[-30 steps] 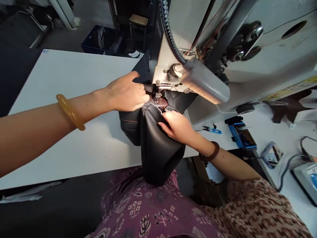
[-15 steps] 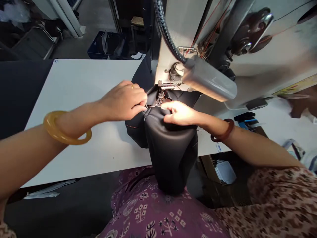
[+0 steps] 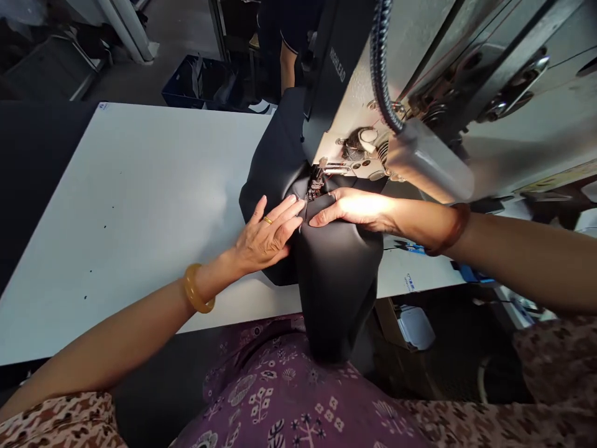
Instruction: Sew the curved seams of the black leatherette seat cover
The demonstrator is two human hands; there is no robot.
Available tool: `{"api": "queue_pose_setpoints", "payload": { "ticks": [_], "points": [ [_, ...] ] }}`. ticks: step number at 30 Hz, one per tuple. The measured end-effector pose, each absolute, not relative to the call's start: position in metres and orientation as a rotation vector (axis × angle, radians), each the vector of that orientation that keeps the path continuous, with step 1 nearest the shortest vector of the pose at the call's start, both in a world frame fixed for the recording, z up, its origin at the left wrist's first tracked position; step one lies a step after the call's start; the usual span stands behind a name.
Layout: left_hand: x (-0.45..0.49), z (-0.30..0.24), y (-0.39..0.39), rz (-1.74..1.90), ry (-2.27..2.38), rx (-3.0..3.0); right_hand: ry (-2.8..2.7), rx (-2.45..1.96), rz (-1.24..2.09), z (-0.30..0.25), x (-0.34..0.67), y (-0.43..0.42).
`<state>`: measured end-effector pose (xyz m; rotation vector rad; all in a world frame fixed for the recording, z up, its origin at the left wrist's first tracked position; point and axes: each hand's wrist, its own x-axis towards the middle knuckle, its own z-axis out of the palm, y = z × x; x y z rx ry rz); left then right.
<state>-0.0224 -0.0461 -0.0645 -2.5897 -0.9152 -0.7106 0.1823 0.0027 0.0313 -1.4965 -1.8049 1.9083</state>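
Observation:
A black leather cover with stitched seams bunches up under a Highlead industrial sewing machine. Its edge runs beneath the metal presser foot, and the needle area is partly hidden by the folds. My left hand rests with fingers spread on the leather, just left of the foot. My right hand lies flat on the top of the fold, its fingertips close to the foot. An amber bangle circles my left wrist, and a brown one circles my right.
The white work table stretches left of the machine. A person in dark clothes stands beyond it, near a dark blue crate. A box sits on the floor below the table's right side.
My left hand has slid back and down from the presser foot onto the leather. My right hand has moved up beside the foot, and more leather now bunches left of the machine.

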Motion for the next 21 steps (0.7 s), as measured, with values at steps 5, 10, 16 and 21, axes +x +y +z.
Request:
{"api": "queue_pose_setpoints", "payload": {
  "ticks": [5, 10, 16, 21],
  "points": [
    [-0.032, -0.043, -0.032, -0.683, -0.915, -2.564, -1.533, -1.425, 1.923, 0.030, 0.180, -0.006],
    [-0.029, -0.031, -0.017, -0.588, -0.863, -2.692, -1.464, -1.453, 1.833, 0.019, 0.186, -0.009],
    [-0.026, -0.038, -0.016, -0.519, -0.909, -2.763, -1.400, -1.542, 1.786, 0.006, 0.189, -0.006],
    [-0.025, -0.039, -0.015, -0.433, -0.854, -2.708, -1.361, -1.466, 1.768, 0.001, 0.188, -0.008]
  ]
}}
